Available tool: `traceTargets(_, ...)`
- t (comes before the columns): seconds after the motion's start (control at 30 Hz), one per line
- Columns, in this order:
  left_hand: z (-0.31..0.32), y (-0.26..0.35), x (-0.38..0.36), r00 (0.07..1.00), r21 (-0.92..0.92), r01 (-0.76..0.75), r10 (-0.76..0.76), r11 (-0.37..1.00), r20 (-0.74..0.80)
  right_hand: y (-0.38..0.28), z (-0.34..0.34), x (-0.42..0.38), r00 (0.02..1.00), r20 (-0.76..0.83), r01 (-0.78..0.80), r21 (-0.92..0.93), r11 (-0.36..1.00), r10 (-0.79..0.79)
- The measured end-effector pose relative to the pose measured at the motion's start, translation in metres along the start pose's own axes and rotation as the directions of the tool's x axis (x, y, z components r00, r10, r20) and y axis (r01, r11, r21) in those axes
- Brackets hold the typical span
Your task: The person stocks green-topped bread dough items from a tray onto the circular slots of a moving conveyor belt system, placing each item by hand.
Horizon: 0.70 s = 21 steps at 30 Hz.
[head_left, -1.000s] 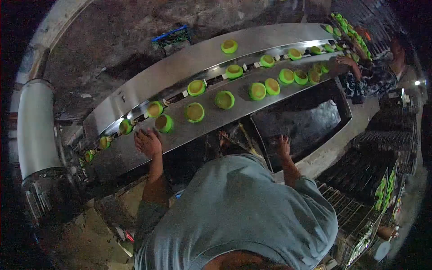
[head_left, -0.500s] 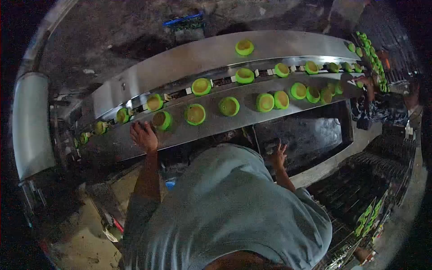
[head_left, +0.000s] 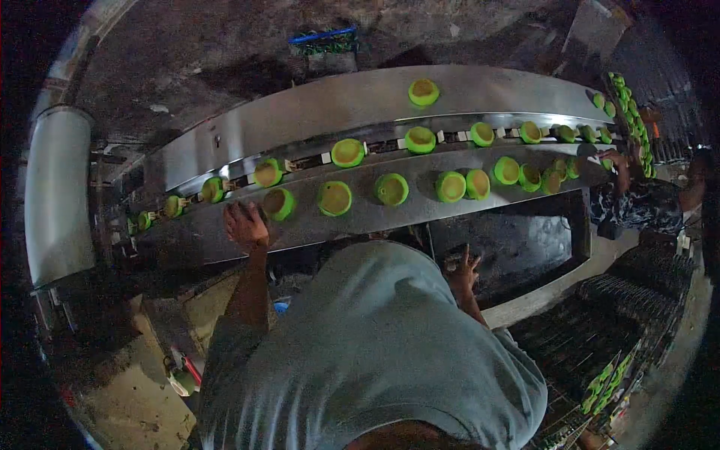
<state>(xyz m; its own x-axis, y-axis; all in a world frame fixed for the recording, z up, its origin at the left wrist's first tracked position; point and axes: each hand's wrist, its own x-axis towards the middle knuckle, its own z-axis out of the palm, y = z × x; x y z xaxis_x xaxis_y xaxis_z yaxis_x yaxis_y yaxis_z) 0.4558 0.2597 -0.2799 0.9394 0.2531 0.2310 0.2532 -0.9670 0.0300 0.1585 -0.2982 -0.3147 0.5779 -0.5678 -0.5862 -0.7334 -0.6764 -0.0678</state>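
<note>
My left hand (head_left: 246,225) rests on the near metal ledge (head_left: 300,229), fingers apart, just left of a green round piece with a brown top (head_left: 277,203). Nothing shows in its grasp. My right hand (head_left: 465,274) hangs over the dark area below the ledge, fingers spread, holding nothing. Similar pieces, such as one (head_left: 334,198) and another (head_left: 391,189), stand in a row along the near ledge. More ride in the conveyor channel (head_left: 382,146) behind, including one (head_left: 348,152).
A single green piece (head_left: 424,92) sits on the far metal ledge (head_left: 300,101). At the right, another person's arm (head_left: 621,176) reaches to the line. A metal cylinder (head_left: 60,199) stands at left, a blue-rimmed crate (head_left: 324,43) beyond. A dark basin (head_left: 517,240) lies below the near ledge.
The camera view has shifted, so the ledges sit lower in the frame. My left hand's fingers look more bent beside the same piece. My right hand remains over the dark area.
</note>
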Motion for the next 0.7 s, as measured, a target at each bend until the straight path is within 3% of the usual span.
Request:
traceTargets(0.13,0.004,-0.01,-0.006,0.991,0.021,-0.112,0.113,0.994,-0.075,-0.001,0.0,-0.001,0.999,-0.004,0.04,-0.019,0.999,-0.041)
traceTargets(0.2,0.004,-0.013,-0.007,0.971,0.161,-0.197,0.215,0.967,-0.106,0.012,0.017,0.008,0.998,-0.02,0.063,-0.053,0.997,-0.064)
traceTargets(0.3,0.007,-0.008,-0.006,0.989,0.115,-0.09,0.102,0.989,-0.106,0.01,0.017,0.007,0.994,-0.023,0.099,-0.127,0.987,-0.102)
traceTargets(0.37,-0.002,-0.004,-0.007,0.987,0.182,-0.124,0.139,0.976,-0.076,0.004,0.007,0.001,0.993,-0.007,0.116,-0.171,0.978,-0.119)
traceTargets(0.43,-0.015,0.006,-0.01,0.985,0.248,-0.153,0.168,0.957,-0.041,0.0,-0.003,-0.004,0.997,-0.039,0.068,-0.032,0.997,-0.069)
traceTargets(0.5,-0.03,0.018,-0.003,0.996,-0.147,0.087,-0.089,0.985,-0.006,0.008,0.009,0.003,0.996,-0.051,0.067,-0.01,0.998,-0.067)
traceTargets(0.53,-0.016,0.012,-0.003,0.994,-0.136,0.105,-0.107,0.985,-0.011,0.016,0.018,0.008,0.996,-0.066,0.056,0.016,0.998,-0.055)
traceTargets(0.57,0.01,0.0,-0.007,0.996,-0.026,-0.017,0.015,1.0,-0.085,0.022,0.023,0.015,0.995,-0.058,0.084,0.007,0.996,-0.084)
traceTargets(0.63,0.007,-0.007,-0.005,0.991,-0.084,-0.068,0.057,0.994,-0.121,0.035,0.036,0.035,0.994,0.102,0.053,-0.26,0.964,-0.028)
traceTargets(0.67,-0.016,0.011,-0.002,0.995,-0.261,-0.005,-0.021,0.965,-0.097,0.053,0.055,0.048,0.99,0.12,0.104,-0.278,0.955,-0.073)
traceTargets(0.7,-0.028,0.017,-0.001,0.997,-0.149,-0.022,0.012,0.989,-0.074,0.061,0.062,0.055,0.991,0.104,0.112,-0.271,0.956,-0.087)
